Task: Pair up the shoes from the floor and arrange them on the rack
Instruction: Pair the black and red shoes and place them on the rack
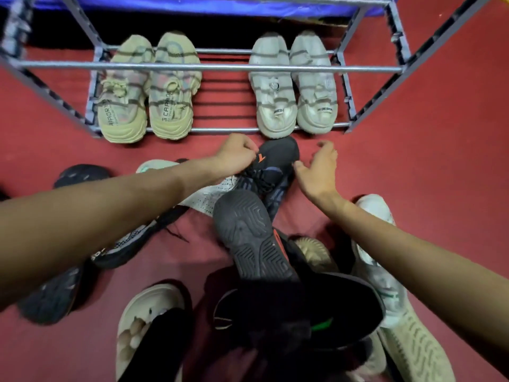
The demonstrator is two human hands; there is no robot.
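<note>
Two pale shoe pairs (148, 89) (293, 84) sit on the rack (220, 68); loose shoes (253, 232) litter the red floor (427, 150).

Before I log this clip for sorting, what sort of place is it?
Probably a home shoe-storage corner: a grey metal-bar shoe rack holding a beige sneaker pair, a red carpeted floor, and a black orange-marked sneaker among loose shoes.

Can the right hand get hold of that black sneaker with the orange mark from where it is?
Probably yes. The right hand hovers open just beside the black sneaker, nothing between them. The left hand already pinches its other side, leaving the near side free.
</note>
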